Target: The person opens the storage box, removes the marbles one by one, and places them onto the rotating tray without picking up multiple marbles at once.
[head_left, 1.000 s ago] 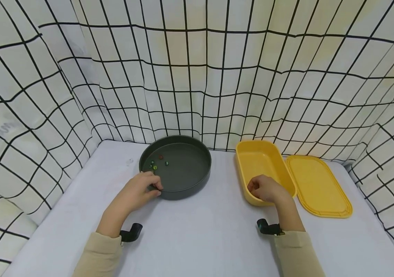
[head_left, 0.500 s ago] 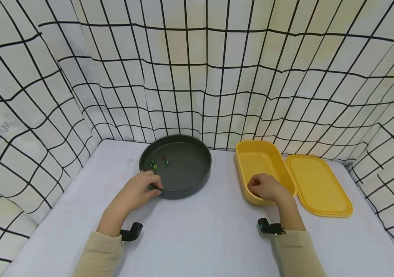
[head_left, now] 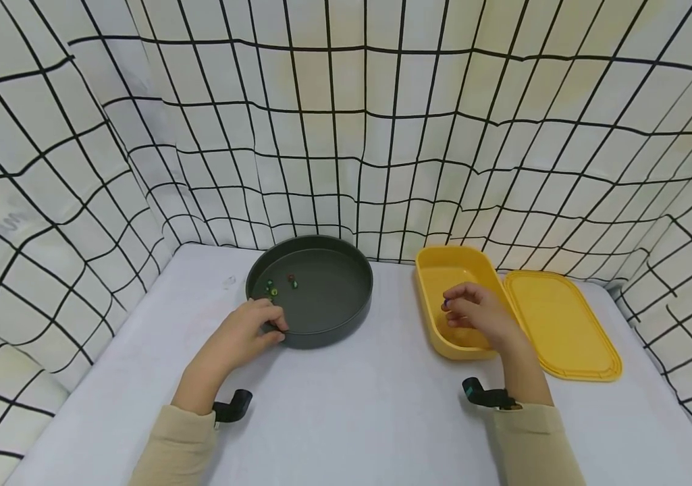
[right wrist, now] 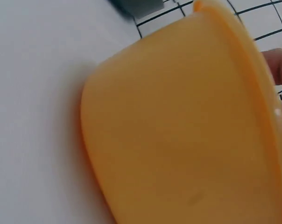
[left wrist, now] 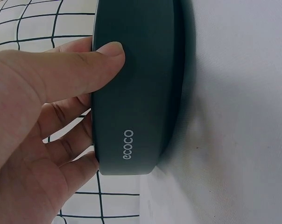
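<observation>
My left hand [head_left: 242, 334] grips the near left rim of a round dark grey pan [head_left: 333, 287]. In the left wrist view its thumb [left wrist: 110, 51] lies on the outer wall marked "ecoco", with the other fingers behind the rim. Several small beads [head_left: 274, 292], green, yellow-green and reddish brown, lie in the pan's left part. Over the near end of a yellow rectangular box [head_left: 454, 266], my right hand [head_left: 476, 314] pinches a small dark blue bead [head_left: 445, 304] between thumb and index finger. The box wall [right wrist: 178, 116] mostly hides this hand in the right wrist view.
A yellow lid [head_left: 564, 327] lies flat on the white table [head_left: 358, 418], close along the right side of the box. White walls with a black grid [head_left: 346, 135] enclose the table at the back and both sides.
My right hand has risen from inside the box and moved slightly right, its fingers lifting and the blue bead coming into sight. The reddish-brown bead has rolled rightward. My left hand keeps its place.
</observation>
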The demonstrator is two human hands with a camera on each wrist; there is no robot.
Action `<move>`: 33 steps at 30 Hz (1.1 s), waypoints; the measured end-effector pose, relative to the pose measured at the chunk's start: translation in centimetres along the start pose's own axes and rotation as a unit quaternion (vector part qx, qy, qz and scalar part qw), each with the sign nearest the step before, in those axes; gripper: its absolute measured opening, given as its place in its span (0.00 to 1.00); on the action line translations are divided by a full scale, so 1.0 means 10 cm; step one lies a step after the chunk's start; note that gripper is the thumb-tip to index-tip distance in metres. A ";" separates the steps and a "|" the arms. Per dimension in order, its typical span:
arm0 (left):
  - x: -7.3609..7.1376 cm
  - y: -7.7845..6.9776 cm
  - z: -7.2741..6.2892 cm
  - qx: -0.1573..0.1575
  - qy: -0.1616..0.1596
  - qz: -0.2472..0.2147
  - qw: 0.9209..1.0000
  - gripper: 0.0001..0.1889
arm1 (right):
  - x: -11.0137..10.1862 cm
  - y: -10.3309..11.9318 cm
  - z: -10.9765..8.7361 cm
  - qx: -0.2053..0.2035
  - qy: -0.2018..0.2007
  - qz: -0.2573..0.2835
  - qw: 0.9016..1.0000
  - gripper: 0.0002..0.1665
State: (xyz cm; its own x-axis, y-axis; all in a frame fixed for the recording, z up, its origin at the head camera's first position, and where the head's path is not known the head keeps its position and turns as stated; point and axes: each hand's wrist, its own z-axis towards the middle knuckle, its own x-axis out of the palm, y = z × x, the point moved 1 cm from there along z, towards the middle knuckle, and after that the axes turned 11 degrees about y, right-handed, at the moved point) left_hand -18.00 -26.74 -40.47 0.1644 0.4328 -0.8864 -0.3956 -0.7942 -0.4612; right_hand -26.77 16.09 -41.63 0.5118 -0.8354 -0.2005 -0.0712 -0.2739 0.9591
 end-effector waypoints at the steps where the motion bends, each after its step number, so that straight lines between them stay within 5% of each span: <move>1: 0.00 0.00 0.00 -0.001 0.000 0.000 1.000 0.09 | -0.01 0.02 0.00 -0.010 -0.007 0.016 1.000 0.19; 8: -0.01 -0.01 0.00 0.001 -0.003 -0.001 1.000 0.10 | 0.02 0.13 0.00 -0.079 -0.009 0.103 0.992 0.23; 15: 0.00 0.00 0.00 0.004 -0.002 0.000 1.000 0.09 | 0.12 0.21 0.00 -0.099 0.007 0.166 0.981 0.18; 33: -0.01 0.00 0.00 0.003 -0.003 0.004 1.000 0.09 | 0.36 0.30 0.05 -0.092 0.037 0.155 0.983 0.15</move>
State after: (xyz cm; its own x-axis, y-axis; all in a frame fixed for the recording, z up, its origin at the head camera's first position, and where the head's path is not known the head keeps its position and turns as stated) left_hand -17.99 -26.75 -40.41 0.1553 0.4283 -0.8902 -0.4023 -0.7956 -0.4530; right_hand -25.58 12.01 -39.59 0.5512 -0.8265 0.1145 -0.0803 0.0841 0.9932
